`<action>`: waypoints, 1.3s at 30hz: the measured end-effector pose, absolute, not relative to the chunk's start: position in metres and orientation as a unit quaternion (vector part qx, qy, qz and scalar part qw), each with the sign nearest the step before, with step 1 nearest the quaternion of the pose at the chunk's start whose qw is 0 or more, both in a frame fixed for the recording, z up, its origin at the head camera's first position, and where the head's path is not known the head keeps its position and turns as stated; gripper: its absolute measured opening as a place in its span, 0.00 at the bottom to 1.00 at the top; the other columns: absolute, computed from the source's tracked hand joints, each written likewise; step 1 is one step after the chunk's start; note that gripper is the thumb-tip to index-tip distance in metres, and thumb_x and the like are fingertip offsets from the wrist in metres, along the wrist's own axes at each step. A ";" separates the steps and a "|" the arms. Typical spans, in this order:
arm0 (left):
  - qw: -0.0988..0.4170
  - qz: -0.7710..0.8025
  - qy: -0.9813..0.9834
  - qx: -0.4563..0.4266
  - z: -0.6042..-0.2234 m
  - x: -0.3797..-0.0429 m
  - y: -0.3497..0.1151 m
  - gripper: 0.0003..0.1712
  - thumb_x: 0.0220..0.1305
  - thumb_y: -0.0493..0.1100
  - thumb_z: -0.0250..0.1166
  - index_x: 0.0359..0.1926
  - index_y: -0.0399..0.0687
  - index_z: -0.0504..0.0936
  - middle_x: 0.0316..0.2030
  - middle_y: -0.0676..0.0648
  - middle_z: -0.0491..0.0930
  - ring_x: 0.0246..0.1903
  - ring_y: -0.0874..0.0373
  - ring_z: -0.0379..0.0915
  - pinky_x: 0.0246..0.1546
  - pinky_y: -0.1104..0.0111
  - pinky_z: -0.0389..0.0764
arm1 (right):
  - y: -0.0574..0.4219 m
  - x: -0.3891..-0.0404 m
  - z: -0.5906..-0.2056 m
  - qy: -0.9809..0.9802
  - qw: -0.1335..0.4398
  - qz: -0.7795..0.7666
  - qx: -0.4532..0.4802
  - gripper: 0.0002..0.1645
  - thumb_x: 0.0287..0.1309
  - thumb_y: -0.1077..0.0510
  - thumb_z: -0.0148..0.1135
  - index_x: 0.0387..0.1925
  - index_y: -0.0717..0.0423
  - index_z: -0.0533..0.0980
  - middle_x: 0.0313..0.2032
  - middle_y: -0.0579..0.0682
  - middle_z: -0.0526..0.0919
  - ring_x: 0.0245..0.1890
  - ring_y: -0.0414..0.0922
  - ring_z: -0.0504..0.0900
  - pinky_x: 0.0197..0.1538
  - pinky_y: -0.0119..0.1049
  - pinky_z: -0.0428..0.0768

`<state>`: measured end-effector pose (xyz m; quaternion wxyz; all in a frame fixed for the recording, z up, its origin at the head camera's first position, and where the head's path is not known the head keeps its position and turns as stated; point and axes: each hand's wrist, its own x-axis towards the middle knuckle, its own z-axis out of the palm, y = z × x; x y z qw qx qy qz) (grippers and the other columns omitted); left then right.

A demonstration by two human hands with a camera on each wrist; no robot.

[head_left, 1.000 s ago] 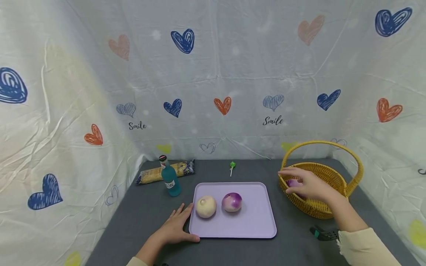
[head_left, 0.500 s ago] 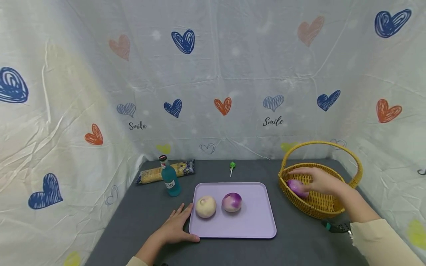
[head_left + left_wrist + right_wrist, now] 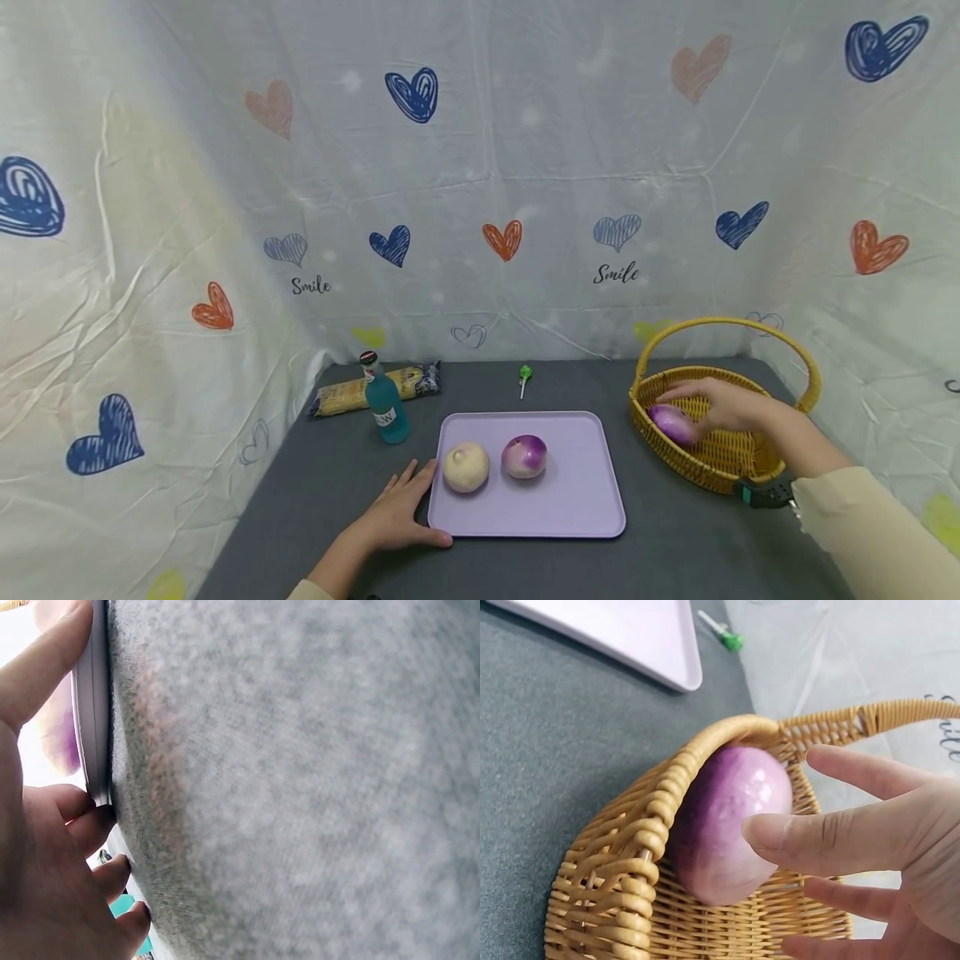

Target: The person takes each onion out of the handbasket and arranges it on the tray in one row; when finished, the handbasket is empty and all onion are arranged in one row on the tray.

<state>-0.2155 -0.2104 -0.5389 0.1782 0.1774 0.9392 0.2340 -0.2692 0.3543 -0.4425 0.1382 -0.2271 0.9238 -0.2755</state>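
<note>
In the head view, a purple onion point(image 3: 673, 424) lies inside a yellow wicker basket point(image 3: 720, 479), against its left wall. My right hand point(image 3: 726, 407) is over the basket beside this onion. Seen from the right wrist, the thumb overlaps the onion point(image 3: 731, 825) while the other fingers stretch out apart from it. My left hand point(image 3: 393, 512) rests spread at the left edge of a lilac tray point(image 3: 555, 512), thumb at its near corner and fingertips along its side. On the tray sit a white onion point(image 3: 466, 467) and a purple-and-white onion point(image 3: 524, 457).
A teal bottle point(image 3: 386, 408) stands behind the left hand, in front of a yellow packet point(image 3: 341, 397). Beyond the tray lies a green lollipop point(image 3: 524, 375). The basket's tall handle point(image 3: 723, 322) arches over its opening. A heart-printed curtain point(image 3: 480, 167) surrounds the grey table point(image 3: 315, 475).
My right hand has shifted right, off the purple onion in the basket, leaving more of it visible. The left hand and the tray stay where they were.
</note>
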 end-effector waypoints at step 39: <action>0.182 0.232 0.939 0.177 -0.535 -0.215 -0.208 0.72 0.44 0.75 0.74 0.80 0.46 0.50 0.79 0.42 0.52 0.79 0.36 0.38 0.73 0.34 0.43 | 0.355 -0.267 -0.425 0.937 0.119 -0.241 -0.222 0.34 0.50 0.64 0.74 0.62 0.48 0.79 0.61 0.58 0.80 0.53 0.52 0.79 0.51 0.48 0.81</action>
